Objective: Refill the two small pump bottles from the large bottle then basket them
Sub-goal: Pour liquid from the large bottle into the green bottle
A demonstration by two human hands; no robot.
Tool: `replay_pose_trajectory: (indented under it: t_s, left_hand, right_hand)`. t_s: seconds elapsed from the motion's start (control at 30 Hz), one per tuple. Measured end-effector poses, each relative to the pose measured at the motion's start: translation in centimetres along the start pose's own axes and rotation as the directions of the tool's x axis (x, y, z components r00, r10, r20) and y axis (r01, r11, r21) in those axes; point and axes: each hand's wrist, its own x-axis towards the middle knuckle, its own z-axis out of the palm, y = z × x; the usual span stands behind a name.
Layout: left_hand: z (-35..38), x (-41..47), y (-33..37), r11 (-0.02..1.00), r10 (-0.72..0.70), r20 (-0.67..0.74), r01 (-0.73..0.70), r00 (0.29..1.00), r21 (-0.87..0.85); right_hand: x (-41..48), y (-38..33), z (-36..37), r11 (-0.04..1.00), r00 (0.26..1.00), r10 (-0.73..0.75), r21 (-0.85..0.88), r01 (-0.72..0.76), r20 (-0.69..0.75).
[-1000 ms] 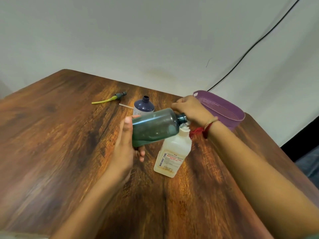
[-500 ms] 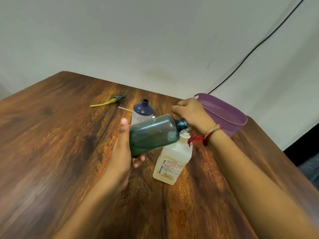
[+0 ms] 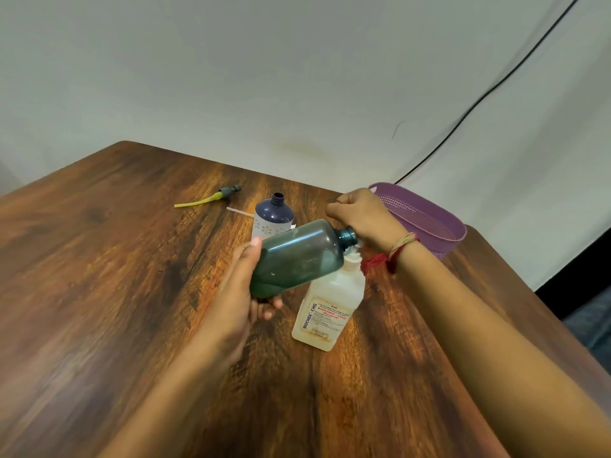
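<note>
Gripping the green bottle (image 3: 297, 259) round its base, the left hand (image 3: 238, 292) is holding it tilted, neck toward three o'clock, above the white bottle (image 3: 330, 305). Being smooth, translucent plastic, it is probably handling light and slippery; mid-body suits gripping. The right hand (image 3: 360, 216) is curling by its neck; pinching what, I cannot tell.
</note>
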Motion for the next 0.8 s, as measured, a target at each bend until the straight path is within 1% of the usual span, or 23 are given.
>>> replay_pose_trajectory:
  t_s: [0.07,0.2,0.37,0.5,0.57,0.67,0.7,0.8]
  left_hand:
    - [0.0,0.2,-0.1,1.000,0.011,0.001,-0.011,1.000,-0.004]
    - [0.2,0.3,-0.5,1.000,0.013,-0.026,-0.013,1.000,-0.005]
    - [0.2,0.3,-0.2,1.000,0.018,-0.021,-0.018,1.000,0.026]
    - [0.1,0.7,-0.4,0.998,0.051,-0.030,-0.049,0.998,0.041]
    - [0.0,0.6,-0.5,0.999,0.043,-0.017,-0.043,0.999,0.028]
    - [-0.2,0.5,-0.2,0.999,0.026,0.021,-0.026,0.999,0.026]
    - [-0.1,0.5,-0.1,0.999,0.033,0.025,-0.034,0.999,0.030]
    - [-0.1,0.7,-0.1,0.997,0.070,-0.002,-0.069,0.998,0.046]
  right_hand:
    - [0.2,-0.3,-0.2,0.999,1.000,-0.024,-0.025,0.024,0.005]
    - [-0.1,0.6,0.3,0.999,1.000,0.023,0.046,-0.024,0.019]
    - [0.1,0.2,-0.2,1.000,1.000,-0.006,-0.020,0.006,0.017]
    - [0.0,0.7,0.2,0.995,0.999,0.035,0.093,-0.034,-0.005]
    - [0.0,0.8,0.3,0.992,0.999,0.053,0.113,-0.054,0.010]
    - [0.2,0.4,-0.1,0.997,0.996,0.062,0.040,-0.065,0.064]
    - [0.3,0.2,-0.3,0.998,0.997,0.054,0.029,-0.056,0.053]
    - [0.1,0.4,0.1,0.996,0.998,0.060,0.069,-0.059,-0.027]
